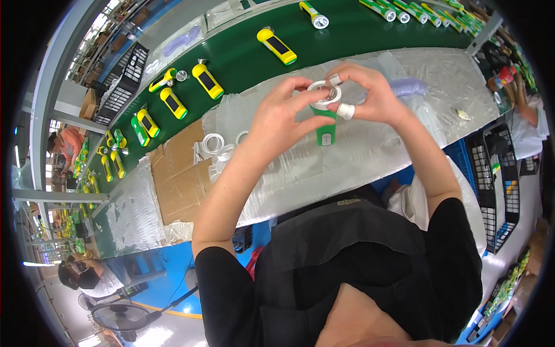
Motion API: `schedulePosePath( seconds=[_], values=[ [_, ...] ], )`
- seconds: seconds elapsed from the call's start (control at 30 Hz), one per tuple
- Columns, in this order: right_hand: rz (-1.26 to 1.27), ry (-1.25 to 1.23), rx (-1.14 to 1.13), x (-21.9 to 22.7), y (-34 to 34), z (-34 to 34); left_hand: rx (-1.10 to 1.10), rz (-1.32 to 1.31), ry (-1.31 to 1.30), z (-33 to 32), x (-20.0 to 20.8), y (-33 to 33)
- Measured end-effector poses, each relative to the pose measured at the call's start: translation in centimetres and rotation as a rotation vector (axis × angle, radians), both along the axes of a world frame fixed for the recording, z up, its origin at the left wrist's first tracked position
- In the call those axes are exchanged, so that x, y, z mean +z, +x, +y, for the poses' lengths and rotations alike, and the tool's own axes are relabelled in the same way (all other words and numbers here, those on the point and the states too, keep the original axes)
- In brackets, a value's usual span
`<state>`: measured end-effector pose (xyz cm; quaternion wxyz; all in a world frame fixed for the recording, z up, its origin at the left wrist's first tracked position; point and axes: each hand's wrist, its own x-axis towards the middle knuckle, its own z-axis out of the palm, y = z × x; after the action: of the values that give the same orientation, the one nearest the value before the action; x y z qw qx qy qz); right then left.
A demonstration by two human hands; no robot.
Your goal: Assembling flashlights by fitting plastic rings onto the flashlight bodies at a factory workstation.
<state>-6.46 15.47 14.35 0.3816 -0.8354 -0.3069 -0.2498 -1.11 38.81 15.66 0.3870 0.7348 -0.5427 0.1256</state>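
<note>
In the middle, over the wrap-covered bench, a green flashlight (326, 134) stands upright with its head toward me. A white ring (316, 104) sits around the clear lens at its top. My left hand (284, 113) is closed about the left side of the flashlight's head, thumb across the green body and fingers at the rim. From the right, my right hand (370, 95) pinches the white ring between thumb and forefinger, both tips in white covers. Several loose white rings (213, 143) lie on the bench beside my left forearm.
Beyond the bench runs a green belt (243, 55) bearing several yellow flashlights (276, 46) and green ones. Brown cardboard (179, 173) lies left of the rings. Black crates (124, 81) stand far left and at right. Other people sit at both sides; a fan (121, 315) stands lower left.
</note>
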Motion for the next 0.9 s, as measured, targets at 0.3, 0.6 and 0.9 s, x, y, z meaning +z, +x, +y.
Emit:
schedulePosePath(
  seconds=[0.3,0.6,0.9],
  values=[
    [0.388,-0.571,0.089,8.2,0.4,0.4,-0.025,0.163,-0.085,-2.3,-1.6,-0.7],
    [0.536,-0.789,-0.314,8.8,0.6,3.0,0.073,0.158,-0.074,-2.7,-2.0,-0.8],
    [0.366,-0.559,-0.134,6.8,0.4,1.9,0.039,0.101,-0.168,-2.8,-2.0,-1.1]
  ],
)
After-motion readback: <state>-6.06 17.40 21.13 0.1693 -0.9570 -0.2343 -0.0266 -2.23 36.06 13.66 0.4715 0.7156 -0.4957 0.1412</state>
